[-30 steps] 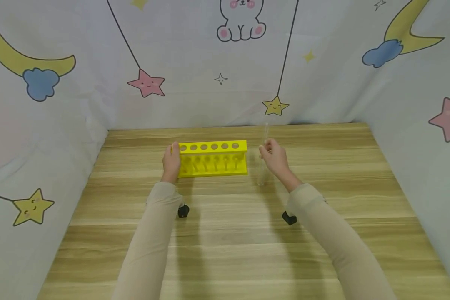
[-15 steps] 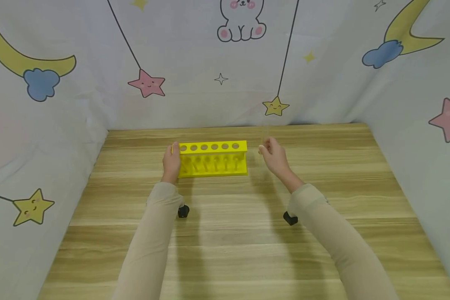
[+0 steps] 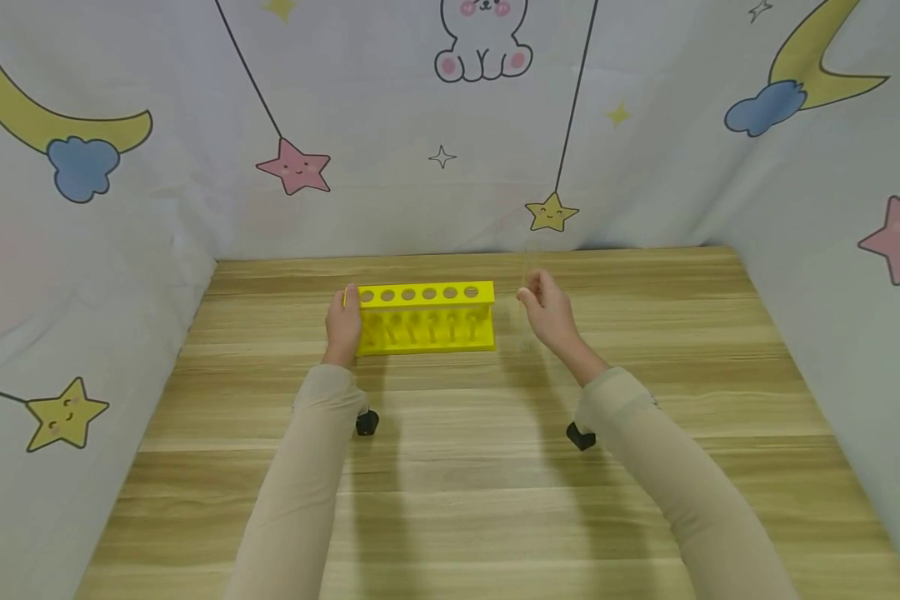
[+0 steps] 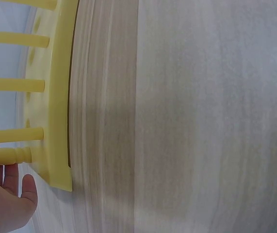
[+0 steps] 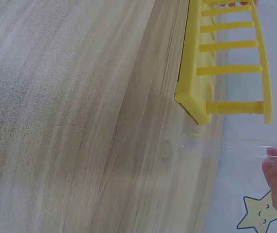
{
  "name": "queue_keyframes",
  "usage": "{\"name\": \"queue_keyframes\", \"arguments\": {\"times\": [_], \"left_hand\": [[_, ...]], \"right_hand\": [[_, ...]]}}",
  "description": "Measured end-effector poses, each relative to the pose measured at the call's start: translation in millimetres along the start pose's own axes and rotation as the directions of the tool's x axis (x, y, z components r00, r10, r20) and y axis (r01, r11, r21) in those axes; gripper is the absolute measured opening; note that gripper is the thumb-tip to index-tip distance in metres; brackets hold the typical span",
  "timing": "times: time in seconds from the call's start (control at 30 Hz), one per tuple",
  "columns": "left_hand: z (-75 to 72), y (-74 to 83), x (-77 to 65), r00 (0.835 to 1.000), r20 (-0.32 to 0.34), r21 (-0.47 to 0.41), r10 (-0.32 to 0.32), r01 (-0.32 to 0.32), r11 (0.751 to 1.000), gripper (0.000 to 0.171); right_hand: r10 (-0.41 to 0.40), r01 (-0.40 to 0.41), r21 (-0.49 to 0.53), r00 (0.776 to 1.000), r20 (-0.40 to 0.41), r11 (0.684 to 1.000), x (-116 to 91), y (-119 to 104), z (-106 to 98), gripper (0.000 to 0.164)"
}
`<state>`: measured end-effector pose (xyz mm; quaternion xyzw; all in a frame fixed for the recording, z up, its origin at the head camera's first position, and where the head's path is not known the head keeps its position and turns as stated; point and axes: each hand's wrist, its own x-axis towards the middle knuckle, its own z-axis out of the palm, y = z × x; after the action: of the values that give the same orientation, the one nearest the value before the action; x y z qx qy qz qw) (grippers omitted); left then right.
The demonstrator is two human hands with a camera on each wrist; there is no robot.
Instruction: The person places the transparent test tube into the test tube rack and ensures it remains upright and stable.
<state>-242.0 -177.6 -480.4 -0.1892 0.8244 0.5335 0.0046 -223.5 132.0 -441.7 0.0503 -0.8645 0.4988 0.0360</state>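
Observation:
A yellow test tube rack (image 3: 425, 343) with a row of holes in its top stands toward the back of the table. My left hand (image 3: 342, 327) grips its left end, thumb on the top bar; in the left wrist view the fingers (image 4: 11, 177) curl behind the end post. To the right of the rack, my right hand (image 3: 551, 317) pinches a clear glass test tube (image 5: 225, 145) between thumb and fingers. The tube is upright, its rounded lower end close over the table beside the rack's right end. In the head view the tube shows only faintly.
The wood-grain table (image 3: 457, 483) reaches back to a white cloth (image 3: 390, 108) printed with stars and moons, which also hangs at both sides. Black wrist pieces (image 3: 581, 436) hang under both sleeves.
My right hand has moved slightly up in the head view with the test tube, whose lower end sits farther back than before. The left hand and the rack have stayed where they were.

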Motion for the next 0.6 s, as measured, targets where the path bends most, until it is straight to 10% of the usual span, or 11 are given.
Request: {"name": "queue_keyframes", "arguments": {"times": [0.6], "left_hand": [[0.0,-0.2,0.3,1.000,-0.001,-0.006,-0.012,0.012,1.000,0.057]], "right_hand": [[-0.034,0.034,-0.005,0.999,-0.033,0.999,3.4,-8.0,-4.3,0.016]]}}
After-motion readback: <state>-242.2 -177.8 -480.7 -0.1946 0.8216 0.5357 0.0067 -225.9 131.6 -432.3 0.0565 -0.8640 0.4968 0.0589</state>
